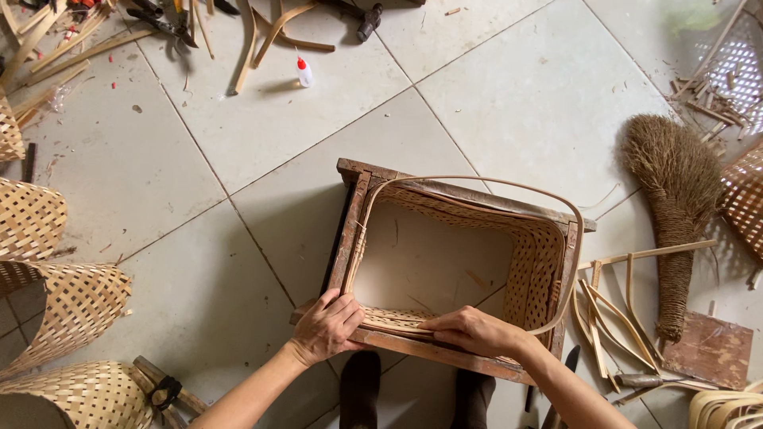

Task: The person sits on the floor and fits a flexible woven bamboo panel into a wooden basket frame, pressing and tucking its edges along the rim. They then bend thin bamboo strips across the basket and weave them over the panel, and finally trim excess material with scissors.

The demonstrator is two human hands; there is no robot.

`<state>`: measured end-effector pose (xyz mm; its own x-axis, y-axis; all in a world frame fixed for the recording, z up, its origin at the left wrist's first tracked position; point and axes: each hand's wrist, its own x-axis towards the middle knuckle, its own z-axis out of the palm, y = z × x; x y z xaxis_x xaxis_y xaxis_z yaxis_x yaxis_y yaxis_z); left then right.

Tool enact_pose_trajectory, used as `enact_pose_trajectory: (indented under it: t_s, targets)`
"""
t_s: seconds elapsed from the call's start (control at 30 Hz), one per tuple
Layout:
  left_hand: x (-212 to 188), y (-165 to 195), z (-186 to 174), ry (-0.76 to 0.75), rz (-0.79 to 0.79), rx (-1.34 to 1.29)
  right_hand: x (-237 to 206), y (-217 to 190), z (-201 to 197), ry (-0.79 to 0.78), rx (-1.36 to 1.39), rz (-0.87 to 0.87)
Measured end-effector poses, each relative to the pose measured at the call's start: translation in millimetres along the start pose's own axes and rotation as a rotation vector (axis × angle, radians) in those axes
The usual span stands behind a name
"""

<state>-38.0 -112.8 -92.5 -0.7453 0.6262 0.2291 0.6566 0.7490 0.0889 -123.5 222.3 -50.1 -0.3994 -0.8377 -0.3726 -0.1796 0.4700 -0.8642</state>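
1. The woven basket (pixel 477 254) sits on the tiled floor (pixel 199 262), held inside a rectangular wooden frame (pixel 350 230) that serves as a form around its walls. Its mouth faces up and the inside is bare.

2. A thin bent cane strip (pixel 493 181) runs round the top of the basket as a rim hoop. It lies close along the near and left edges, but arches clear of the weave at the far side and right corner.

3. The left hand (pixel 326 327) is clamped over the near left corner of the frame, fingers curled down on the wood, steadying it.

4. The right hand (pixel 470 330) lies flat along the near edge, fingertips pressing the strip against the basket's lip; it pinches rather than grasps.

5. Judged from this, the step in hand is seating the rim strip along the near side. The far, loose span appears not yet fitted.

6. The next move would call for firm downward and inward pressure, working round the corner without kinking the cane, while the frame stays put.

7. Nearby lie a fibre brush (pixel 675 199), spare cane strips (pixel 612 310), a small glue bottle (pixel 304 73) and other woven pieces (pixel 71 302).
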Motion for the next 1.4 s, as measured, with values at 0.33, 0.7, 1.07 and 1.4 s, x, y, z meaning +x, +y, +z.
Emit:
enact_pose_trajectory:
  t_s: [0.33, 0.7, 1.07, 1.4]
  targets:
    - [2.3, 3.4, -15.5, -0.047, 0.003, -0.090, -27.9, 5.3, -0.4, 0.398, -0.348, -0.117]
    - [-3.1, 12.2, -14.7, -0.079, -0.030, -0.111, -106.8, 15.7, -116.0, 0.777, 0.080, 0.927]
    - [-7.8, 15.6, -12.3, -0.088, -0.015, -0.082, -69.0, 64.4, -108.5, 0.831, -0.237, 0.892]
    - [-7.4, 16.0, -10.4, -0.105, -0.026, -0.080, -76.1, 81.2, -79.6, 0.826, -0.369, 0.915]
